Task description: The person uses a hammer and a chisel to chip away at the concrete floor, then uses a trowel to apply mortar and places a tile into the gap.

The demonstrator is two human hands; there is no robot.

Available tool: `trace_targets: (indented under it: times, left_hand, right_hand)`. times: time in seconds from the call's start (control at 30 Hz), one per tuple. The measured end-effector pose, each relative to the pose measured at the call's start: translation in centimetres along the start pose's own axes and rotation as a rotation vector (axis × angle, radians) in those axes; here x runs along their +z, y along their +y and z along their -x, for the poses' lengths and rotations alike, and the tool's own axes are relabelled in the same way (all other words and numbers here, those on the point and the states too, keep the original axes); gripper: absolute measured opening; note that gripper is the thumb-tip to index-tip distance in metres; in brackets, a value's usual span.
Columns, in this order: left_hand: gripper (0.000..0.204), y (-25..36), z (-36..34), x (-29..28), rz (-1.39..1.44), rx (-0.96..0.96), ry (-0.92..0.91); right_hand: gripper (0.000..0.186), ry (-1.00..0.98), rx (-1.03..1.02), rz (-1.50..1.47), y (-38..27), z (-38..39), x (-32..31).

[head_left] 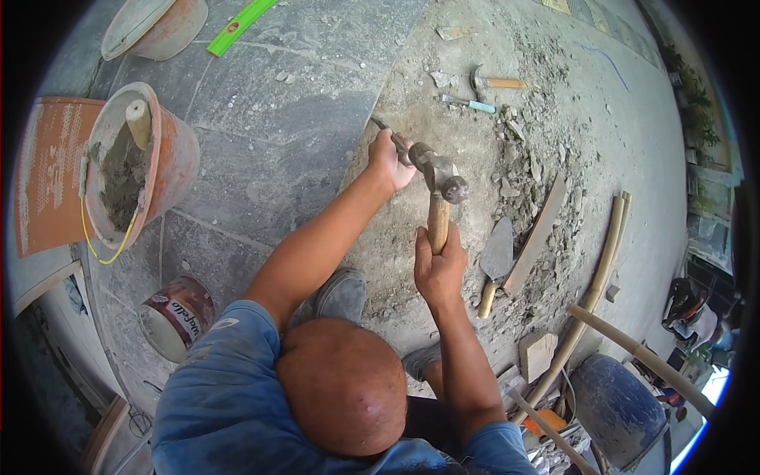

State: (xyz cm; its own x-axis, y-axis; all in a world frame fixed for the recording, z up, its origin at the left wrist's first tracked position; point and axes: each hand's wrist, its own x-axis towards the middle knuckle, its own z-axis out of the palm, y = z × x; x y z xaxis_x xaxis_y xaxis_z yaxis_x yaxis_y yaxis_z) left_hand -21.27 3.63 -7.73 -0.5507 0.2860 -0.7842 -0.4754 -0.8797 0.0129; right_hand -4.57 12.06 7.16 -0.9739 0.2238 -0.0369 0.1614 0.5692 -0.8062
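My left hand (pixel 388 164) is closed round a dark metal chisel (pixel 402 149), slanted so its tip lies near the edge of the grey floor tiles (pixel 277 158). My right hand (pixel 440 271) grips the wooden handle of a hammer (pixel 438 174). The hammer's steel head is right beside the chisel's upper end; whether they touch I cannot tell. Beneath both hands is a rough, dusty strip of bare floor (pixel 396 253). A pointed trowel (pixel 497 255) lies right of my right hand, alongside a flat wooden strip (pixel 537 236).
Broken rubble (pixel 526 158) runs along the right. A claw hammer (pixel 500 82) and a teal-handled tool (pixel 470 103) lie ahead. At left stand a mortar bucket (pixel 176 162), another bucket (pixel 178 32) and a tin (pixel 184 309). A green level (pixel 237 28), bamboo poles (pixel 590 293) and a blue barrel (pixel 617 408) surround.
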Motion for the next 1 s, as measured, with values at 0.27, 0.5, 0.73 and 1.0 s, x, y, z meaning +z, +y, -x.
trace_targets:
  times: [0.27, 0.5, 0.73, 1.0]
  left_hand:
    - [0.030, -1.8, 2.8, 2.1, -0.077, -0.031, -0.043]
    - [0.033, -0.5, 1.8, -0.2, -0.034, -0.040, -0.168]
    - [0.033, -1.5, 4.1, -2.3, -0.044, -0.066, -0.069]
    - [0.035, -0.4, 4.1, -1.0, 0.004, -0.061, -0.067]
  right_hand:
    - [0.013, 0.001, -0.060, 0.045, 6.2, 2.0, 1.2]
    - [0.006, 0.283, -0.239, -0.181, 2.2, 1.9, -1.3]
    - [0.013, 0.282, -0.350, -0.238, 1.0, 1.7, -5.4]
    - [0.019, 0.233, -0.494, -0.374, -1.3, 1.9, -5.1]
